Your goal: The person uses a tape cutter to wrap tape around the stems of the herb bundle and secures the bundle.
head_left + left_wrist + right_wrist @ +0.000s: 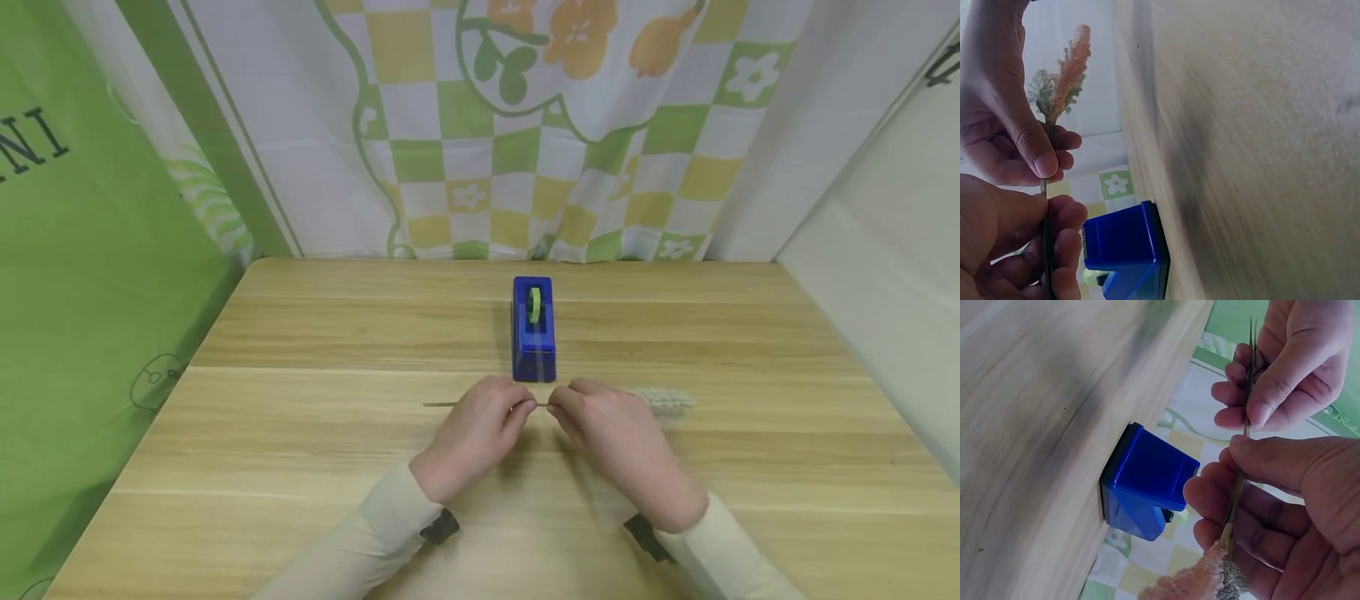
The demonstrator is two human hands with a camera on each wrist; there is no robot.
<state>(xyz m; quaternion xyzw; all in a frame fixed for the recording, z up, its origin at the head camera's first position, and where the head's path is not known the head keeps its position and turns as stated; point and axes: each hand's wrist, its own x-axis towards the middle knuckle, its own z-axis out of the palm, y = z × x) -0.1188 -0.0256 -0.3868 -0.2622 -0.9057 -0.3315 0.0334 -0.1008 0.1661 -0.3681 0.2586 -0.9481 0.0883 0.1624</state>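
Note:
Two thin flower stems lie together, held level above the table close in front of the blue tape dispenser. My left hand pinches them between thumb and fingertips, the bare ends sticking out to the left. Beside it my right hand pinches the same stems, a short stretch showing between the hands. Past the right hand are a pink flower spike and a grey-green sprig. From the head view they look like one pale tuft, partly behind the right hand.
A yellow-green tape roll sits in the dispenser, its toothed edge facing the hands. The wooden table reaches back to a checked curtain. Green cloth hangs at left, white cloth at right.

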